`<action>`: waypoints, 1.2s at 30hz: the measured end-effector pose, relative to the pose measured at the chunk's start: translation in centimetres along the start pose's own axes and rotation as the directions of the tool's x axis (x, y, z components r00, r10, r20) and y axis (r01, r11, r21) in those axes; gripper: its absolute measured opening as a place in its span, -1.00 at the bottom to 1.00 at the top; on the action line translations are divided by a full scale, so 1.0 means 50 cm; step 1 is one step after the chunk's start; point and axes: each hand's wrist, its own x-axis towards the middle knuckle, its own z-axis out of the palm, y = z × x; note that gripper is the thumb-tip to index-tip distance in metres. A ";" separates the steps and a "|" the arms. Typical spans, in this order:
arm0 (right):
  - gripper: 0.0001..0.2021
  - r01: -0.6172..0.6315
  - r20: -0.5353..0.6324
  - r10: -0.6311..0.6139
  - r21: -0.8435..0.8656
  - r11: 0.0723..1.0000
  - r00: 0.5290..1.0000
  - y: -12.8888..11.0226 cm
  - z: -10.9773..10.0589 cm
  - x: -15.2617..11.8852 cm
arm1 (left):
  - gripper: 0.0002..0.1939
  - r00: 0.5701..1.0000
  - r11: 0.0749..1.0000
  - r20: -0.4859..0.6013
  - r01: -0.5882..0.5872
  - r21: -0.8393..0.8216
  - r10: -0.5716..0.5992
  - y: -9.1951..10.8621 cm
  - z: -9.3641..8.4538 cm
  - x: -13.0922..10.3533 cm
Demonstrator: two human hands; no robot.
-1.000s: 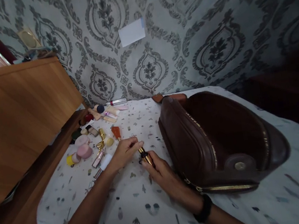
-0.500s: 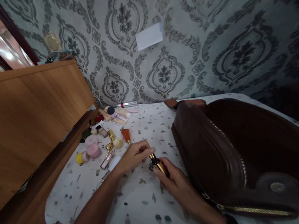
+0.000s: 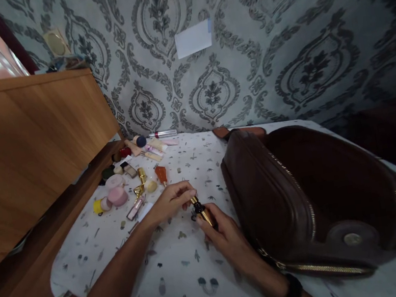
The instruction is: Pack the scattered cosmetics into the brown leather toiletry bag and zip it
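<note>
A small dark bottle with gold parts (image 3: 200,209) is held between both hands over the patterned white cloth. My right hand (image 3: 219,227) is wrapped round its lower gold part. The fingers of my left hand (image 3: 177,197) pinch its gold upper end. To the left of the hands lie an orange bottle (image 3: 160,174), a round cream-coloured item (image 3: 150,186), a gold tube (image 3: 142,175) and a pink tube (image 3: 136,208).
A large open brown bag (image 3: 264,193) lies on the right of the white cloth (image 3: 179,270). Pink round containers (image 3: 118,195) and several cosmetics are at the left back. A wooden cabinet (image 3: 35,153) stands at the left.
The view has shifted, so the surroundings appear slightly higher and further left. Both hands keep hold of the bottle, and a little more of its dark middle shows between them.
</note>
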 end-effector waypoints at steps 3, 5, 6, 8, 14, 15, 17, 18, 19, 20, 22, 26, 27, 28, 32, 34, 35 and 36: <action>-0.77 -0.003 0.002 0.003 0.009 1.000 1.000 -0.002 0.000 0.000 | -0.53 1.000 1.000 -0.030 0.000 0.015 0.000 -0.004 0.001 0.003; -0.77 -0.006 0.000 0.006 0.027 1.000 1.000 -0.003 0.000 0.000 | -0.54 1.000 1.000 -0.030 -0.009 0.020 0.009 -0.002 -0.001 0.002; -0.78 -0.006 -0.006 0.006 0.034 0.999 1.000 -0.003 0.000 -0.001 | -0.56 1.000 1.000 -0.021 -0.010 0.018 0.011 0.000 -0.002 0.002; -0.77 -0.009 -0.012 0.009 0.040 0.999 1.000 -0.002 0.000 -0.001 | -0.59 1.000 1.000 0.013 -0.009 0.014 0.009 0.006 -0.005 -0.001; -0.73 -0.008 -0.018 0.009 0.049 0.999 1.000 0.005 0.002 -0.001 | -0.62 0.997 1.000 0.073 -0.010 0.024 0.008 0.018 -0.014 -0.012; -0.73 -0.009 -0.015 0.010 0.059 0.998 1.000 0.006 0.003 0.000 | -0.60 0.997 1.000 0.074 0.001 0.021 -0.002 0.018 -0.015 -0.013; -0.72 -0.014 -0.005 0.015 0.081 0.997 1.000 0.007 0.005 0.000 | -0.57 0.997 0.999 0.072 0.031 0.023 -0.033 0.014 -0.015 -0.013; -0.72 -0.016 -0.002 0.016 0.087 0.996 1.000 0.007 0.005 0.001 | -0.56 0.997 0.999 0.065 0.045 0.029 -0.047 0.012 -0.015 -0.012; -0.72 -0.019 0.000 0.019 0.089 0.996 1.000 0.008 0.005 0.001 | -0.55 0.997 0.998 0.054 0.055 0.033 -0.057 0.010 -0.015 -0.011; -0.72 -0.021 0.000 0.021 0.090 0.996 1.000 0.008 0.005 0.001 | -0.55 0.997 0.998 0.043 0.061 0.035 -0.063 0.009 -0.014 -0.011; -0.72 -0.024 -0.004 0.024 0.084 0.996 1.000 0.009 0.005 0.002 | -0.56 0.998 0.998 0.021 0.064 0.023 -0.064 0.008 -0.012 -0.008; -0.74 -0.006 -0.010 0.006 0.039 0.999 1.000 0.011 0.004 0.001 | -0.62 0.999 0.998 0.003 0.039 -0.049 -0.038 0.012 -0.006 -0.004; -0.75 -0.002 -0.011 0.002 0.028 1.000 1.000 0.011 0.004 0.000 | -0.62 1.000 0.998 0.001 0.026 -0.060 -0.026 0.013 -0.005 -0.003; -0.76 0.001 -0.014 0.000 0.022 1.000 1.000 0.011 0.004 0.000 | -0.62 1.000 0.998 0.001 0.017 -0.062 -0.017 0.013 -0.004 -0.002; -0.78 0.007 -0.020 -0.006 0.035 0.999 1.000 0.015 0.006 0.000 | -0.61 1.000 1.000 -0.007 0.006 -0.020 -0.006 0.010 -0.005 0.000; -0.78 0.014 -0.026 -0.013 0.047 0.999 1.000 0.017 0.006 0.000 | -0.63 1.000 1.000 -0.013 0.001 0.005 0.000 0.011 -0.007 -0.001; -0.77 0.014 -0.029 -0.012 0.055 0.998 1.000 0.017 0.007 0.001 | -0.65 1.000 1.000 -0.008 -0.005 0.014 0.005 0.012 -0.009 -0.003; -0.77 0.011 -0.030 -0.009 0.064 0.998 0.999 0.017 0.007 0.001 | -0.66 1.000 1.000 0.003 -0.012 0.019 0.012 0.014 -0.011 -0.005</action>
